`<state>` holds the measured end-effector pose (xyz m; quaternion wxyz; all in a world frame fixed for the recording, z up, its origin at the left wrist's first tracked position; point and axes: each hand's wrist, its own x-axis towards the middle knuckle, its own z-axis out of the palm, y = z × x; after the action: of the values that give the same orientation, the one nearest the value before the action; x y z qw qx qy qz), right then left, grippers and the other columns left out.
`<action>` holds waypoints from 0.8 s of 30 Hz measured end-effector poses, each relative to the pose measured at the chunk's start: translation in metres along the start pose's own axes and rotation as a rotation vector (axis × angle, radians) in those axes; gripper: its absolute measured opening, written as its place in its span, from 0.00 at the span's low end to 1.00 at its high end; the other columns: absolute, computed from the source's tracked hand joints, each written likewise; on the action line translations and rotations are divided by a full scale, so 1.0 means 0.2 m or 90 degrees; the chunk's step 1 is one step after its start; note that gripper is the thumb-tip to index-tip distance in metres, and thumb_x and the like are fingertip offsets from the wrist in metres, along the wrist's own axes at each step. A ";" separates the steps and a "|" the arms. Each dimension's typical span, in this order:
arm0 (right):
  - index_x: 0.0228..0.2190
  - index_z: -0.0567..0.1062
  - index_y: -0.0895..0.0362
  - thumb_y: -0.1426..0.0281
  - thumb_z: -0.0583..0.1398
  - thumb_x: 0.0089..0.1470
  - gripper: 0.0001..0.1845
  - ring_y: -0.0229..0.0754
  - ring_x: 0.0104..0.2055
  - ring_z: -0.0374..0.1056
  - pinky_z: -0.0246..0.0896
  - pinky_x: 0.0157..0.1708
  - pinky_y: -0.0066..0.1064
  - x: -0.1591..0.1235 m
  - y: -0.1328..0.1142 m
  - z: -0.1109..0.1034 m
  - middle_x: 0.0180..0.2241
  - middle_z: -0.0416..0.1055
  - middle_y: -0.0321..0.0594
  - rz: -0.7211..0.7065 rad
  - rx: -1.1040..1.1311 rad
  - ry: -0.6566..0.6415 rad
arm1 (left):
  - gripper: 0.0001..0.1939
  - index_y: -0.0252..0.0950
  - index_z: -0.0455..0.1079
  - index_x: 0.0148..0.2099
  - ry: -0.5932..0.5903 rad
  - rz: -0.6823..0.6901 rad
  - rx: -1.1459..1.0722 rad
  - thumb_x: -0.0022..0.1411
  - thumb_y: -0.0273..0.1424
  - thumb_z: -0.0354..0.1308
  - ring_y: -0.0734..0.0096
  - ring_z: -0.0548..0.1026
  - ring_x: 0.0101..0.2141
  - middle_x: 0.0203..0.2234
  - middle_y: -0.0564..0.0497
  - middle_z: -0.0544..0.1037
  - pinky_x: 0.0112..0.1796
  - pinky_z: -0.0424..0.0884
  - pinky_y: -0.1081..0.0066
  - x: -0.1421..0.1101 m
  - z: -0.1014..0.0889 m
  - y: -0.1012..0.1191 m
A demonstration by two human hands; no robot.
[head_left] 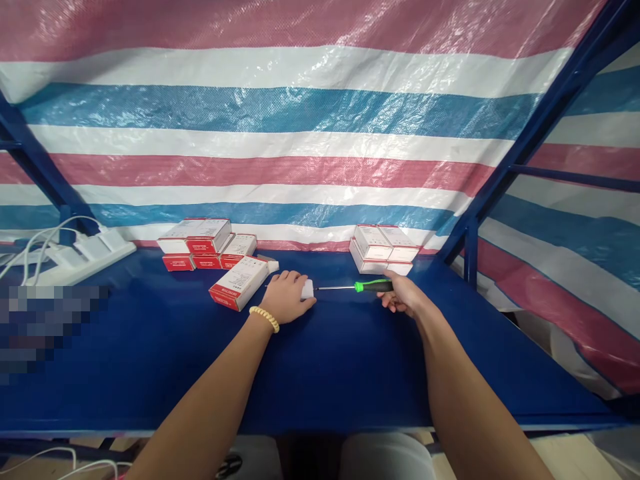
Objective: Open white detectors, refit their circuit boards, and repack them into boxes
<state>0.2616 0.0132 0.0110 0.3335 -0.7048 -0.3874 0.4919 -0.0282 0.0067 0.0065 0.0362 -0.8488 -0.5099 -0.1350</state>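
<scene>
- Behind the work, at 12 o'clock, hangs a striped woven tarpaulin in red, white and blue.
- Below it spreads a blue tabletop, with both hands over its far half.
- A left stack of red-and-white cartons stands at 10 o'clock from the left hand; a smaller right stack of cartons stands at 11 o'clock from the right hand.
- A white power strip with plugged-in chargers lies farther off, between 9 and 10 o'clock.
- The left hand lies palm down, closed over a small white block, thumb on the near side and fingers on the far side.
- The right hand grips a screwdriver by its handle end, at 3 o'clock from the left.
- A single carton lies just beside the left hand, at about 9 o'clock.
- The green-and-black screwdriver has its long axis along the 3-to-9 line, nearly level, its shaft pointing at 9 o'clock.
- The white block sits at the shaft's 9 o'clock end, in line with it; the left hand is nearer, touching it. Whether the tip meets it is too small to tell.
</scene>
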 end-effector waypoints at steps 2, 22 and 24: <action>0.22 0.66 0.58 0.55 0.42 0.59 0.27 0.35 0.08 0.55 0.37 0.07 0.24 0.01 0.00 0.00 0.10 0.64 0.42 -0.004 0.039 -0.030 | 0.27 0.36 0.66 0.55 0.012 0.008 -0.008 0.59 0.46 0.53 0.55 0.68 0.50 0.49 0.43 0.72 0.51 0.62 0.59 0.00 0.00 -0.02; 0.17 0.61 0.55 0.63 0.46 0.58 0.20 0.33 0.08 0.52 0.37 0.09 0.23 0.00 0.02 0.01 0.07 0.54 0.33 -0.091 0.072 -0.072 | 0.24 0.41 0.69 0.52 0.043 -0.016 -0.045 0.56 0.46 0.56 0.55 0.69 0.50 0.48 0.46 0.74 0.52 0.61 0.56 -0.01 0.01 -0.02; 0.14 0.57 0.54 0.60 0.47 0.59 0.24 0.32 0.08 0.50 0.38 0.09 0.23 0.00 0.03 0.01 0.06 0.50 0.32 -0.114 0.024 -0.062 | 0.24 0.41 0.69 0.52 0.043 -0.016 -0.046 0.56 0.46 0.57 0.55 0.69 0.50 0.48 0.46 0.74 0.52 0.61 0.56 -0.01 0.01 -0.02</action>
<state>0.2614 0.0108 0.0054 0.3705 -0.6362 -0.4551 0.5009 -0.0324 0.0078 0.0038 0.0210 -0.8379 -0.5139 -0.1827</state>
